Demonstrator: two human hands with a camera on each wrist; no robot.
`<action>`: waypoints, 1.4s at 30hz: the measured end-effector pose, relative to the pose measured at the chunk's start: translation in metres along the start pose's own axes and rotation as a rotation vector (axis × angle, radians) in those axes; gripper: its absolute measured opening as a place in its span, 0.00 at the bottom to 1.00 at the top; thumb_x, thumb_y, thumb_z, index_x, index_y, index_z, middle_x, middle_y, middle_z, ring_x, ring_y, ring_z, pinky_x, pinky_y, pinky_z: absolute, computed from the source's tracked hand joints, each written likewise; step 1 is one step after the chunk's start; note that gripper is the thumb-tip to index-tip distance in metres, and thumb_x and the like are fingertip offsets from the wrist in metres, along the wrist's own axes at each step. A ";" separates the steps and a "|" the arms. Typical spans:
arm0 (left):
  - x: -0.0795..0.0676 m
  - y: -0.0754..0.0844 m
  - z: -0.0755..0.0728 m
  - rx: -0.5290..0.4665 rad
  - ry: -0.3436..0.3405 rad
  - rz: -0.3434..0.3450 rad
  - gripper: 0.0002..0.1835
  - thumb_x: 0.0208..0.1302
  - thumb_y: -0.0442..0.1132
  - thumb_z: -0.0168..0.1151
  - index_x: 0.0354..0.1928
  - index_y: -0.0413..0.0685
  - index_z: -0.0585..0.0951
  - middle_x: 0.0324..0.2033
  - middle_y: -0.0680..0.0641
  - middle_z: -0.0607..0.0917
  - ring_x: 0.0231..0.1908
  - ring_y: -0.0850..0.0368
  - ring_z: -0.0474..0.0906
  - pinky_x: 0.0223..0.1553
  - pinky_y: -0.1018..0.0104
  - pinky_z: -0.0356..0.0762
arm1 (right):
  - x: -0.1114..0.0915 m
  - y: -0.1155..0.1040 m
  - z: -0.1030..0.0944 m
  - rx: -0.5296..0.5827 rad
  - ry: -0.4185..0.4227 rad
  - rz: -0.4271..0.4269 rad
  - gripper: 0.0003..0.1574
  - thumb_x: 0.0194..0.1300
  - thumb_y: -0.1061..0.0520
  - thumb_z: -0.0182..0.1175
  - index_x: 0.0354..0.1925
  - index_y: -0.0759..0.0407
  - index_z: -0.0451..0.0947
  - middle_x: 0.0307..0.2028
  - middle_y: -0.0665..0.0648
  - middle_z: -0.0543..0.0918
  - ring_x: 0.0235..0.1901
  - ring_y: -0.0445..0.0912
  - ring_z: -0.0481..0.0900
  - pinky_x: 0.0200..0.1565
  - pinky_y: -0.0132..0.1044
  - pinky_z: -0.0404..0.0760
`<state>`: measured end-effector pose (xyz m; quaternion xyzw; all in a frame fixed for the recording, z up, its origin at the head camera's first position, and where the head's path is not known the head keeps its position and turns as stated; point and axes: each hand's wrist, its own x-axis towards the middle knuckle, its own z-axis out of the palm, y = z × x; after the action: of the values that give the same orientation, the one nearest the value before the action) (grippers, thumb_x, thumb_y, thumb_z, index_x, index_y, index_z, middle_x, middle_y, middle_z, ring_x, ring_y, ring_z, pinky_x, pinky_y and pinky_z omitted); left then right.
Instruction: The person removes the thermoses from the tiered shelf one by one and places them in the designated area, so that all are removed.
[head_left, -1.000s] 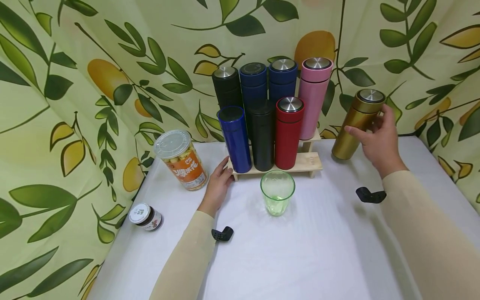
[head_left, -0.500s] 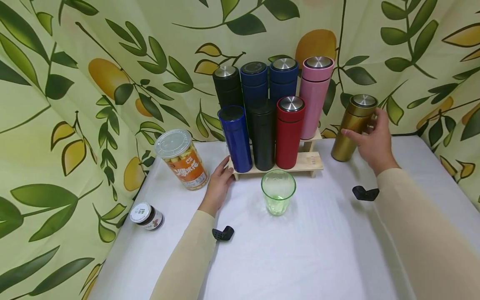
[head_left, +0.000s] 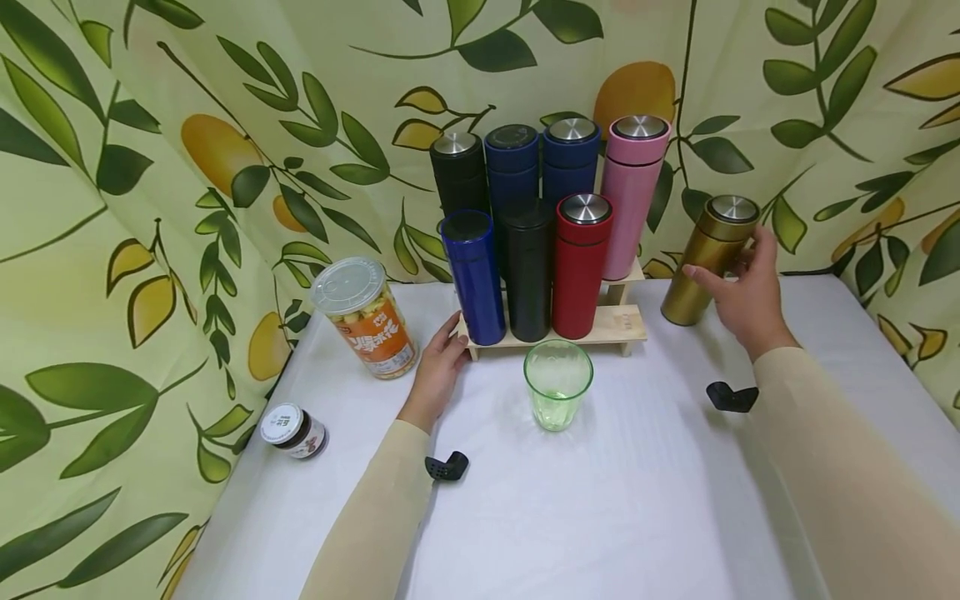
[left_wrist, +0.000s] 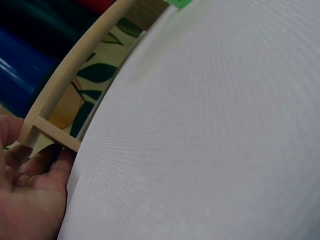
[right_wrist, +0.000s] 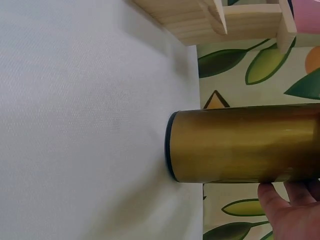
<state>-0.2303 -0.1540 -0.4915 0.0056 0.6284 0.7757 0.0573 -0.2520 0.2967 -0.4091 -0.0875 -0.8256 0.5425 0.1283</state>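
Note:
My right hand [head_left: 750,292] holds a gold thermos flask [head_left: 705,258] to the right of a two-tier wooden rack [head_left: 611,323]. Its thumb lies across the front and the fingers go round the far side. In the right wrist view the flask's dark-edged base [right_wrist: 172,147] is at the white tabletop. My left hand [head_left: 435,371] grips the rack's lower left end; the left wrist view has the thumb on the board and fingers curled beneath. Blue [head_left: 474,279], black [head_left: 528,275] and red [head_left: 581,271] flasks stand on the lower tier.
On the upper tier are several more flasks, the pink one [head_left: 633,196] rightmost. A green glass [head_left: 557,392] stands before the rack. To the left are a clear snack tub [head_left: 378,337] and a small jar [head_left: 303,437]. Leaf-patterned cloth [head_left: 322,50] hangs behind and at the sides.
The gold flask has come down slightly and its top has shifted a little left, with my right hand moving along. My left hand stays at the rack's end.

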 end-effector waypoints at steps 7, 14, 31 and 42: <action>0.001 -0.002 -0.001 0.007 -0.005 -0.004 0.32 0.87 0.35 0.51 0.87 0.48 0.61 0.79 0.39 0.68 0.74 0.45 0.70 0.73 0.55 0.70 | -0.003 0.001 0.000 -0.008 -0.002 0.005 0.63 0.76 0.43 0.69 0.86 0.28 0.34 0.82 0.67 0.54 0.79 0.65 0.58 0.78 0.58 0.60; 0.000 -0.001 -0.001 0.011 -0.008 0.001 0.32 0.87 0.34 0.51 0.87 0.48 0.61 0.79 0.38 0.68 0.74 0.44 0.70 0.74 0.55 0.70 | -0.010 -0.005 -0.004 -0.032 0.020 0.030 0.65 0.76 0.39 0.67 0.87 0.30 0.31 0.83 0.67 0.53 0.80 0.63 0.58 0.77 0.61 0.63; 0.000 0.000 0.000 0.007 0.004 0.002 0.32 0.87 0.35 0.51 0.87 0.48 0.61 0.79 0.38 0.68 0.74 0.45 0.70 0.74 0.56 0.70 | -0.026 -0.051 -0.025 0.033 0.153 -0.127 0.52 0.80 0.44 0.65 0.86 0.34 0.45 0.68 0.46 0.64 0.68 0.42 0.68 0.64 0.37 0.76; 0.000 0.000 0.001 0.005 -0.012 0.006 0.32 0.87 0.35 0.51 0.87 0.47 0.60 0.79 0.37 0.68 0.74 0.45 0.70 0.74 0.55 0.69 | -0.037 -0.075 -0.032 0.340 0.157 -0.243 0.37 0.84 0.51 0.59 0.82 0.39 0.57 0.62 0.51 0.72 0.59 0.44 0.75 0.61 0.35 0.75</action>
<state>-0.2302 -0.1529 -0.4912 0.0123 0.6302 0.7742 0.0585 -0.2077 0.2848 -0.3320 -0.0064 -0.7140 0.6462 0.2692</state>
